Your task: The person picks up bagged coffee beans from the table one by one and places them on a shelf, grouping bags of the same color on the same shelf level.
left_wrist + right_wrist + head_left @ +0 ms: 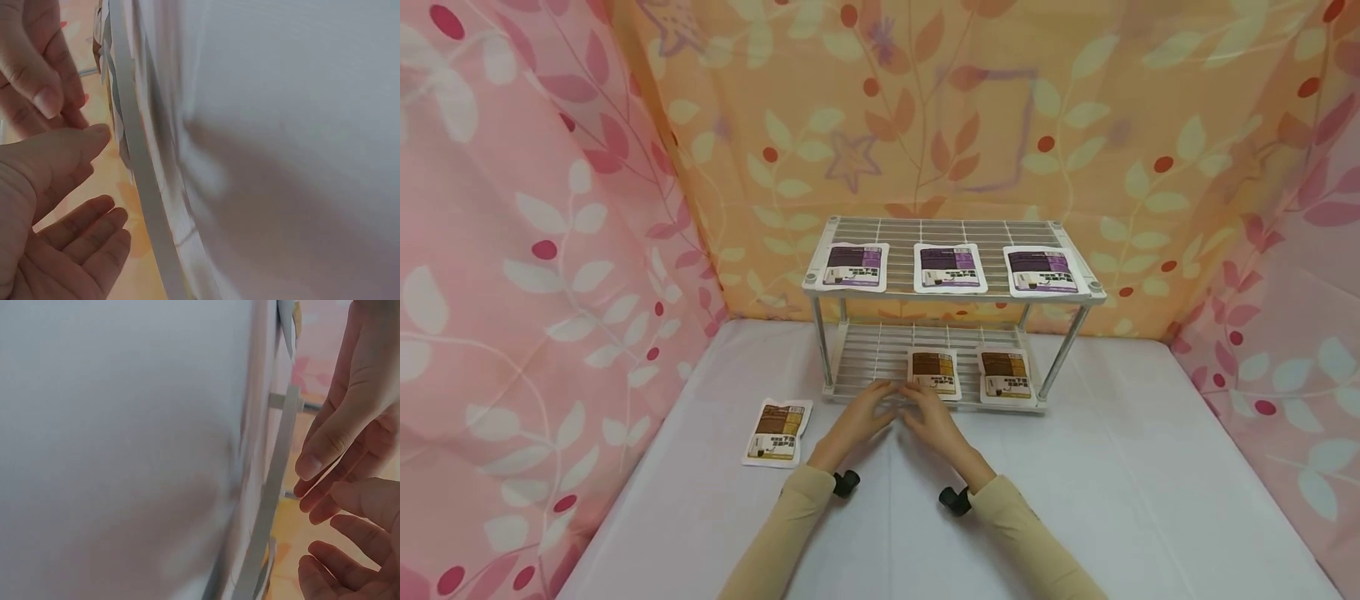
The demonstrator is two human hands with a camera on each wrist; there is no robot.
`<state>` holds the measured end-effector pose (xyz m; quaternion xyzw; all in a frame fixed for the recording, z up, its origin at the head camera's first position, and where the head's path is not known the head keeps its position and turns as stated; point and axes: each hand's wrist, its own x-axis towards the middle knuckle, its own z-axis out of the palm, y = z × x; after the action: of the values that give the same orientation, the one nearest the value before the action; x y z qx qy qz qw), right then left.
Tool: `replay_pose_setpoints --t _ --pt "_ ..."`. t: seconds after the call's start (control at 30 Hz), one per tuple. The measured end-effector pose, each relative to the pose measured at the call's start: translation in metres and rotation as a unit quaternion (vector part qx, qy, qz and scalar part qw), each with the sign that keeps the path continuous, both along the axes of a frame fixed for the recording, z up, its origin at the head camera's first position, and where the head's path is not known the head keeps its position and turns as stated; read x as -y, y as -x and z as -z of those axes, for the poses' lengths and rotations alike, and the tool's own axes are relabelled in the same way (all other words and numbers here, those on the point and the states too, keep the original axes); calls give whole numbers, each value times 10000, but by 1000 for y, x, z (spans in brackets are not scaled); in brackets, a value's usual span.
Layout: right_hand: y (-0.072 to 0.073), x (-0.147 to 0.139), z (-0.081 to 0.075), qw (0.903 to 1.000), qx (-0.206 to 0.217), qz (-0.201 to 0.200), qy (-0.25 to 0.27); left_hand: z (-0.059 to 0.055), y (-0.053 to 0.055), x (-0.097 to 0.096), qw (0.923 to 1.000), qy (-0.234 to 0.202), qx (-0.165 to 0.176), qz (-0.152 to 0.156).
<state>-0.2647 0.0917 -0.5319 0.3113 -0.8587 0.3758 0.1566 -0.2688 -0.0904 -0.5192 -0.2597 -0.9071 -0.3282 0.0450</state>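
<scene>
Just before the front edge of the lower shelf point(857, 367), my left hand point(861, 421) and right hand point(934, 421) come close together with fingers loosely bent. Neither holds anything; both wrist views show bare fingers beside the white shelf rail point(140, 169). Nearest the right fingertips is a brown-and-yellow labelled pouch point(934, 373) lying on the lower shelf, its lower left edge partly behind that hand. A similar brown pouch point(1005, 375) lies to its right. Left of my left hand, a third brown pouch point(777, 433) rests on the white table.
On the upper tier of the white wire rack point(901, 229), three purple-labelled pouches point(950, 268) lie in a row. Metal legs point(1064, 352) join the two tiers. Flowered cloth point(820, 100) hangs behind and at both sides. White cloth covers the table point(1120, 467).
</scene>
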Motion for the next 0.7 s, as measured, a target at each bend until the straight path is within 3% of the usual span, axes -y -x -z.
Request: replay_pose_setpoints --t 0.3,0.7 --pt "-16 23 -5 9962 857 -13 -173 -3 -10 26 9996 273 -5 -75" --pt "-20 42 -4 9916 1201 -486 17 -11 -21 66 9996 226 117 -106"
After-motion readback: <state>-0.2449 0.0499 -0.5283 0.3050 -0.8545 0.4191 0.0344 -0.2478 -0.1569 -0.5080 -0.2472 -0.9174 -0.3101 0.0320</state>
